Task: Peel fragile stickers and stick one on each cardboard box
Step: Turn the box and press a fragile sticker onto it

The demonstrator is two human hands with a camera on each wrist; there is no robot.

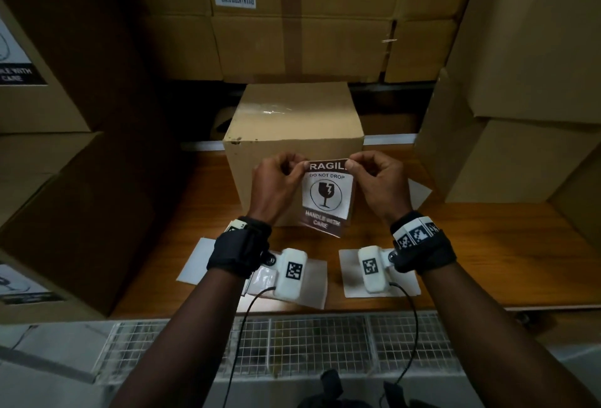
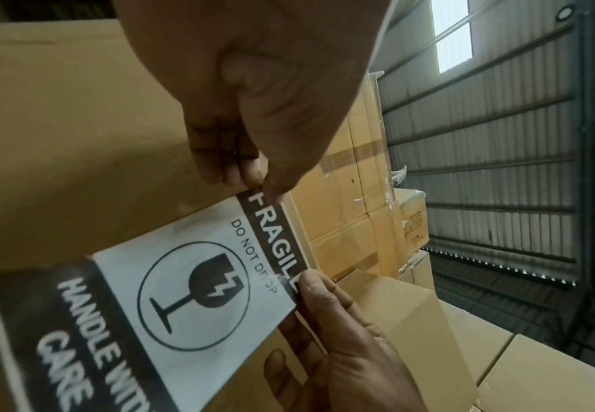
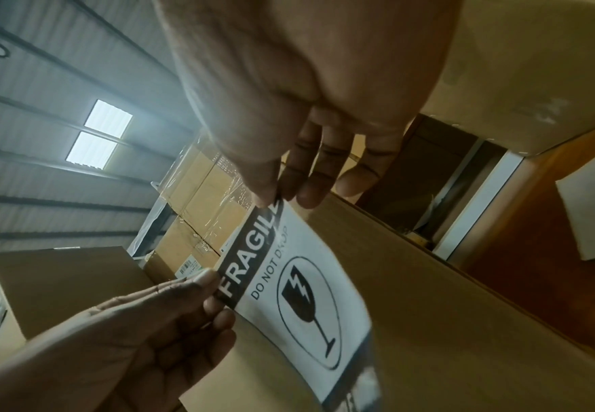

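Note:
A small taped cardboard box [image 1: 292,115] stands on the wooden table [image 1: 487,245]. In front of its near face hangs a FRAGILE sticker [image 1: 327,196], white with a broken-glass symbol. My left hand [image 1: 292,170] pinches its top left corner and my right hand [image 1: 361,168] pinches its top right corner. The sticker's bottom edge curls away from the box. I cannot tell whether its top touches the cardboard. The left wrist view shows the sticker [image 2: 183,292] stretched between my left hand [image 2: 271,186] and right hand [image 2: 310,281]. In the right wrist view my right hand [image 3: 271,199] grips the same sticker [image 3: 306,278].
White sheets lie on the table at the near left [image 1: 195,261], near right [image 1: 349,274] and right of the box [image 1: 419,193]. Tall stacks of cardboard boxes wall in the left [image 1: 48,115], back [image 1: 292,33] and right [image 1: 520,115]. A wire grating [image 1: 292,342] runs below the table's front edge.

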